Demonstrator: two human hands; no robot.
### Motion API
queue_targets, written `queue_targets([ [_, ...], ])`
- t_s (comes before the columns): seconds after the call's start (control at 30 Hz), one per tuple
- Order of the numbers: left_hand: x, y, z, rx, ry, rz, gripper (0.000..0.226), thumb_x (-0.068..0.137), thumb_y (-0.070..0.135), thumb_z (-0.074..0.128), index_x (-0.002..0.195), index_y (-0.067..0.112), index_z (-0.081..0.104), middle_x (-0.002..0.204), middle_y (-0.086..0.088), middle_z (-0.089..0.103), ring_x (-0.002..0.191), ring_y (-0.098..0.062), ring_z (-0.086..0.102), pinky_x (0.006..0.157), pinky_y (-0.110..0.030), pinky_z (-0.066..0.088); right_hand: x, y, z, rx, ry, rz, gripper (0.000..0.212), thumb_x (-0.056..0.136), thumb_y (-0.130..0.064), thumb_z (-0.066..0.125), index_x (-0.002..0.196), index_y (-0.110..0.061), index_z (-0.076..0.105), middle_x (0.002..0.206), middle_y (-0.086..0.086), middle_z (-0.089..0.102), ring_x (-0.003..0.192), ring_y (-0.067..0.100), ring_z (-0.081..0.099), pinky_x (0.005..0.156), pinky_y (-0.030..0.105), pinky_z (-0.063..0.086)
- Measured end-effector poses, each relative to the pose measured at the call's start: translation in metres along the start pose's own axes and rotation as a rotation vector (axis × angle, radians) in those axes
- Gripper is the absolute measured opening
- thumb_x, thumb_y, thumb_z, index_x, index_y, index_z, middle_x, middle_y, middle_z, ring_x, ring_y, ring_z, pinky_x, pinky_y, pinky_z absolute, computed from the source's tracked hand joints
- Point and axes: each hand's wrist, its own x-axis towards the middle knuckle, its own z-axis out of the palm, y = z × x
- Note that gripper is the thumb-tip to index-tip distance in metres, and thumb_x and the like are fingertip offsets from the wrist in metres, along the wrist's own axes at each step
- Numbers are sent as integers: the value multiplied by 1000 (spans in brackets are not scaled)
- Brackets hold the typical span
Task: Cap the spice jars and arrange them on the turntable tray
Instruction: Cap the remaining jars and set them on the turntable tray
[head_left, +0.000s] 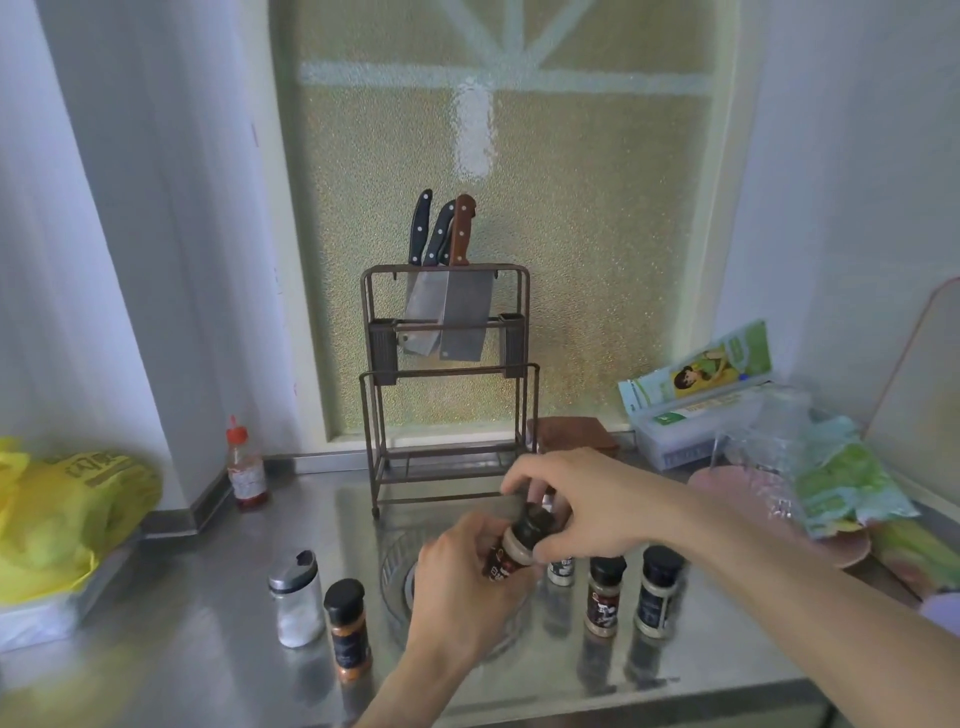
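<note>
Left hand (462, 587) gripped the body of a spice jar (511, 553), fingers wrapped round its lower half, jar held above the surface (218, 639) and tilted, long axis running from lower left up to upper right, neck end pointing toward the right hand. Right hand (576, 509) came in from the right, fingers curled over the black cap (537, 519) sitting on the jar's top end. Cap and jar neck touched; whether the cap was fully seated or only part-threaded could not be told, motion blur there. Judged step: screwing the cap on, right hand turning about the jar's tilted axis while left held it steady.

Directly below the hands sat the clear turntable tray (397, 566), mostly hidden by the left hand; nothing could be confirmed on it. So set-down was straight down and slightly left, left hand nearer.

Outward: two capped jars (605, 595) (658, 590) stood upright right of the tray, a smaller jar (562, 569) partly hidden behind the hands. Left of the tray, an orange-filled capped jar (347, 629) and a shaker (297, 597) with a metal lid, upright. Knife rack (447, 384) behind, well apart.
</note>
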Motion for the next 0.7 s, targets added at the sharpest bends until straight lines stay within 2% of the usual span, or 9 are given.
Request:
queue_targets([
  [0.1,0,-3,1,5,1,-4,32,64,38,88,92,34,72,79,22,75,78,7,68,71,-22,57,3,0,2,-43,35,19,37,80,-53,74,103,-24,70,84,-9,71,72,8,66,60,31,50],
  [0.17,-1,-5,1,3,4,-9,31,64,37,88,91,35,72,78,22,75,79,7,67,72,-25,58,3,-3,3,-58,29,37,53,79,-63,70,109,-20,71,98,-1,75,85,19,69,70,40,52],
  [0.23,-1,-5,0,-9,2,-7,32,64,40,88,90,32,72,78,22,76,78,6,69,73,-27,59,1,-3,4,-15,-7,4,56,76,-54,77,125,-32,61,113,-9,67,96,13,62,76,31,50],
  [0.33,-1,-5,1,-15,6,-9,33,63,40,87,91,32,73,79,25,76,77,7,70,75,-28,60,1,-4,4,-20,13,18,41,81,-51,75,111,-23,69,100,-3,73,85,21,66,72,34,53],
  [0.4,-2,-5,1,-17,2,-19,32,63,38,87,92,33,72,81,26,76,78,7,70,77,-30,60,1,-5,4,-64,11,46,55,80,-63,68,108,-15,72,100,7,76,89,29,68,76,43,55],
  [0.47,-2,-5,1,-21,-3,-18,32,63,39,87,91,34,72,83,32,74,78,7,70,76,-29,60,-1,-4,5,-32,-15,37,57,76,-56,77,123,-26,65,112,-2,70,93,18,65,77,38,53],
  [0.53,-3,-4,0,-26,5,-14,31,63,41,86,89,35,71,86,37,71,78,7,70,76,-28,60,-3,-3,5,12,-19,25,48,76,-46,81,118,-31,64,102,-10,68,85,10,65,72,30,52],
  [0.6,-4,-4,0,-30,10,-10,29,64,41,85,89,34,71,88,37,70,78,4,70,76,-31,60,-2,-3,5,-4,-4,64,44,78,-56,76,105,-22,71,91,-4,76,81,16,71,71,37,57],
  [0.7,-5,-5,1,-40,5,-2,31,65,44,86,90,31,72,84,29,74,77,2,70,76,-32,60,-5,-4,5,3,-30,49,60,74,-55,80,123,-26,64,112,-3,72,92,17,69,80,35,57],
])
